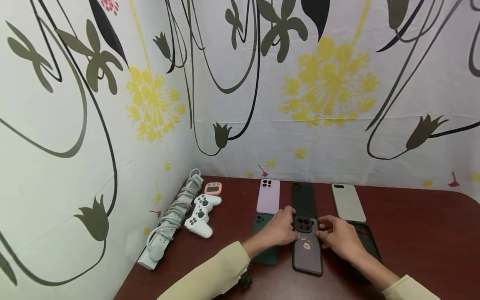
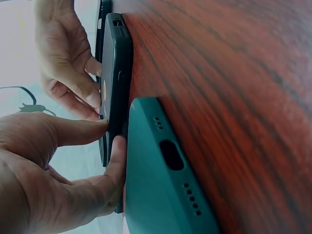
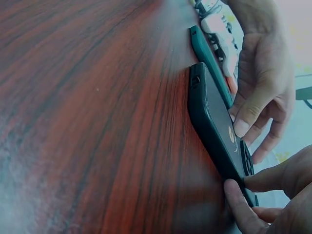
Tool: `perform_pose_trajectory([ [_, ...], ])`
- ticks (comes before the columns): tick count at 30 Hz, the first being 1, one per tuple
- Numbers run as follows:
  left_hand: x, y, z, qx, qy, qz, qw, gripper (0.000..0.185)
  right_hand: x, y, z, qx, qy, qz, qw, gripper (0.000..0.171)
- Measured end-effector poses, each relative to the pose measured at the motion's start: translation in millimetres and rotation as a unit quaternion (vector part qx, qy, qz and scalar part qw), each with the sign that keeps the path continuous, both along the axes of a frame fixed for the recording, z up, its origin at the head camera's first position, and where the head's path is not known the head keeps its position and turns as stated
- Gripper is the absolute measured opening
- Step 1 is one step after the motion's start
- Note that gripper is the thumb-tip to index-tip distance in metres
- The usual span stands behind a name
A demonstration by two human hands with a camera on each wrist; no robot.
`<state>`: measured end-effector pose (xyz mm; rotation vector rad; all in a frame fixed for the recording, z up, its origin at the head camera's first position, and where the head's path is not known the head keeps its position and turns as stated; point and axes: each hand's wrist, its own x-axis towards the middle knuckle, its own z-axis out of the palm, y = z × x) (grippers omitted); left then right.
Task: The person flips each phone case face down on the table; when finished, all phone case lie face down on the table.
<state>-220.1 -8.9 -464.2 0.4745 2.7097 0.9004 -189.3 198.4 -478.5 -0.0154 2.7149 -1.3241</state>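
1. Both hands meet at the camera end of a dark grey phone case lying flat on the red-brown table. The left hand pinches its left edge, thumb on the side and fingertips on the back; the right hand pinches the right edge the same way.
2. Between the hands, the case's back carries a small gold mark with a line of tiny print above it; the print is too small to read.
3. Under the left hand lies a dark green case, largely covered by wrist and cream sleeve.
4. Beneath the right hand sits another dark case, mostly hidden.
5. Beyond the fingertips lie three more cases: lilac, black and pale grey.
6. Far to the left of the left hand are a white game controller, a small pink timer with an unreadable display, and a white power strip wound in its cord.
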Motion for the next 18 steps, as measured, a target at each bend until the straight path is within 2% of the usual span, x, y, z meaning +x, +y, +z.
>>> perform_pose_trajectory([
  [5,1.9,6,1.4,0.005,-0.005,0.012,0.9999,0.065,0.2,2,2.4,0.015,0.013,0.003,1.0,0.049],
  [12,3.2,8,1.9,-0.017,0.005,0.016,0.9997,0.067,2.5,0,0.0,0.027,0.05,0.01,0.998,0.049],
  [18,3.6,7,-1.8,-0.014,0.026,0.021,0.9993,0.087,10.0,3,-1.8,0.076,0.094,0.029,0.992,0.049],
])
